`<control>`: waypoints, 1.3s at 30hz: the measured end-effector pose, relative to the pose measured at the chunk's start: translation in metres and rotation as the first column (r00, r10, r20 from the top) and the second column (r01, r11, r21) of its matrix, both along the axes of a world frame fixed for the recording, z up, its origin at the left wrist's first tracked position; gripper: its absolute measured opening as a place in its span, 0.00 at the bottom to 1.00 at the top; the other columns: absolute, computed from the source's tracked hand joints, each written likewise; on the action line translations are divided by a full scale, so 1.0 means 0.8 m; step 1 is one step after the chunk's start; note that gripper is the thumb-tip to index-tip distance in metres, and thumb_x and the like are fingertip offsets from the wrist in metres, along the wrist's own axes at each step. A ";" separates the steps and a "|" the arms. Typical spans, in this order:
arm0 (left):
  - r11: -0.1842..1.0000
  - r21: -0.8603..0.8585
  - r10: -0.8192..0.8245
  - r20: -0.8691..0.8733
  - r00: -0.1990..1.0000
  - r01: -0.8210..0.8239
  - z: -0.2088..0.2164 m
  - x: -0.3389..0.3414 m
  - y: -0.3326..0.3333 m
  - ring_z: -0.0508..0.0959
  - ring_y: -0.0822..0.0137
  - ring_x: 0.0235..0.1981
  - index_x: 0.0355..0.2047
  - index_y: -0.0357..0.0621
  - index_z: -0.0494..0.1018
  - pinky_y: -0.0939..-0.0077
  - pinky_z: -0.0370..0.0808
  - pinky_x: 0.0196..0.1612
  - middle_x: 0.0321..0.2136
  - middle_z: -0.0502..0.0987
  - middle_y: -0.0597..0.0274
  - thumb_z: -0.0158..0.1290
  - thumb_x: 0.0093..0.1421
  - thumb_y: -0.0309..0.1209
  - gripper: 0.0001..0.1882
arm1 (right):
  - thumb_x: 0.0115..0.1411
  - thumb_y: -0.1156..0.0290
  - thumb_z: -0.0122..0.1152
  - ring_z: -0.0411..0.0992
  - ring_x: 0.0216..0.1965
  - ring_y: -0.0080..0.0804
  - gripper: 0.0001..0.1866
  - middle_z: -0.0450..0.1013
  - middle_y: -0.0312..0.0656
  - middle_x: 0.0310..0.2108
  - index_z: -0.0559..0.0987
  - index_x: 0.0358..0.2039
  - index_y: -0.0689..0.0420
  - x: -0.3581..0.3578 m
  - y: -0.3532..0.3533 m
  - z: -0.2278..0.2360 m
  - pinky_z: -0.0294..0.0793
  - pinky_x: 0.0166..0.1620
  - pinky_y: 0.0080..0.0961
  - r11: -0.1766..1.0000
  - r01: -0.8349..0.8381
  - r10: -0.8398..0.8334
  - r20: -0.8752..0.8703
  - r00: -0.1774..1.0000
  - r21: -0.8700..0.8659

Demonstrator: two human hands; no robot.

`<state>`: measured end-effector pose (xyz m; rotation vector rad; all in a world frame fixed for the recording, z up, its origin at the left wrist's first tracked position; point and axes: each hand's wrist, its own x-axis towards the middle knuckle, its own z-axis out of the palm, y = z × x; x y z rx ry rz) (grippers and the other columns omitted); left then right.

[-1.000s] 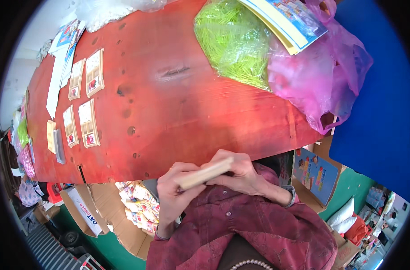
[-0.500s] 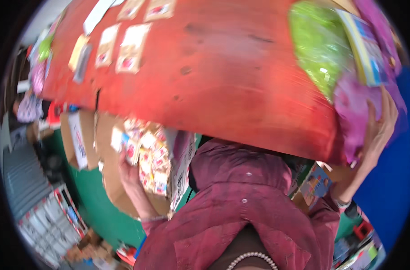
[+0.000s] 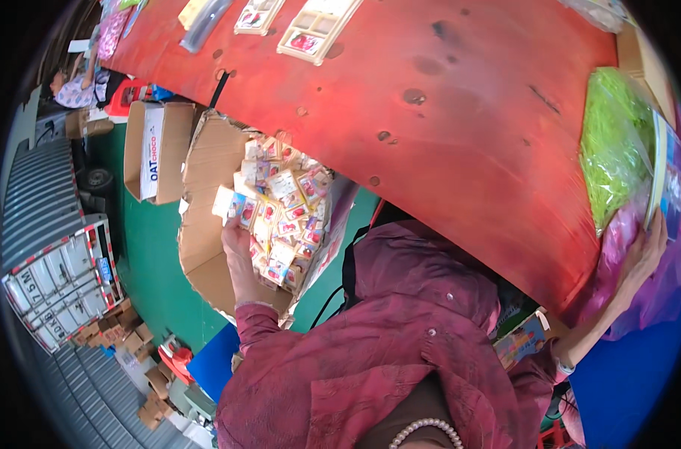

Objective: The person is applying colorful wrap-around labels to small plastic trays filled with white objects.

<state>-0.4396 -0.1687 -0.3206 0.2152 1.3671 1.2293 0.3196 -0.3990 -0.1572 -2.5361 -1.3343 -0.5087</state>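
My left hand (image 3: 238, 243) is closed on a small flat pack (image 3: 243, 207) with a blue and red print, over an open cardboard carton (image 3: 200, 224). Many similar cream packs (image 3: 281, 254) with printed pictures lie loose in that carton. At the right edge of the red table, my right hand (image 3: 646, 251) grips the lower end of a flat printed package (image 3: 660, 161) in blue, white and yellow. Beside it are a clear bag of bright green shreds (image 3: 617, 142) and a purple plastic bag (image 3: 617, 239). The right fingertips are partly hidden.
The red table (image 3: 430, 150) spans the top, with shallow cream trays (image 3: 318, 30) and a grey roll-like item (image 3: 206, 26) at its far left. Another open carton (image 3: 161, 153) stands left of the first. A person (image 3: 82, 90) is at the far left, above a parked truck (image 3: 63, 277).
The whole view has swung, so the table now slants down to the right and more floor shows. Both hands keep their holds; the left pack remains over the carton.
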 end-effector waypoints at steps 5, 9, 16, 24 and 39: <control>0.883 -0.411 -0.134 -0.683 0.718 -0.227 -0.022 -0.064 -0.073 0.75 0.60 0.30 0.41 0.30 0.68 0.66 0.73 0.35 0.32 0.74 0.54 0.47 0.52 0.24 0.15 | 0.55 0.82 0.50 0.67 0.49 0.43 0.21 0.68 0.47 0.48 0.71 0.51 0.55 0.005 0.012 0.000 0.66 0.50 0.30 0.999 0.033 -0.034 0.031 0.999 0.036; 0.961 -0.276 -0.233 -0.864 0.446 -0.032 -0.042 -0.054 -0.087 0.67 0.72 0.22 0.31 0.35 0.68 0.73 0.66 0.25 0.24 0.70 0.62 0.53 0.46 0.25 0.10 | 0.57 0.80 0.50 0.67 0.49 0.39 0.20 0.69 0.46 0.48 0.72 0.51 0.55 0.003 0.006 0.008 0.67 0.51 0.28 0.993 0.070 -0.065 -0.056 0.996 0.098; 0.921 0.022 -0.217 -0.801 0.558 0.390 0.060 0.122 0.018 0.76 0.66 0.34 0.44 0.37 0.70 0.75 0.72 0.39 0.38 0.76 0.58 0.49 0.59 0.29 0.14 | 0.53 0.85 0.53 0.71 0.43 0.39 0.17 0.74 0.46 0.40 0.76 0.43 0.58 -0.017 0.017 -0.008 0.69 0.48 0.28 0.965 0.071 -0.094 0.084 0.992 0.251; 0.413 0.370 -0.697 -0.461 0.550 0.832 0.275 0.461 -0.001 0.78 0.65 0.31 0.38 0.29 0.70 0.76 0.75 0.37 0.33 0.77 0.48 0.45 0.59 0.25 0.11 | 0.45 0.87 0.55 0.72 0.39 0.41 0.16 0.74 0.46 0.37 0.78 0.37 0.60 -0.064 0.029 0.046 0.72 0.43 0.30 0.931 0.022 -0.087 0.162 0.983 0.365; 0.011 0.522 -0.996 0.082 -0.037 0.853 0.263 0.770 -0.024 0.74 0.65 0.40 0.43 0.26 0.66 0.71 0.72 0.48 0.41 0.72 0.48 0.50 0.60 0.39 0.24 | 0.45 0.88 0.55 0.74 0.35 0.42 0.12 0.74 0.46 0.31 0.77 0.31 0.63 -0.135 -0.006 0.066 0.73 0.43 0.40 0.883 -0.183 0.101 0.205 0.974 0.433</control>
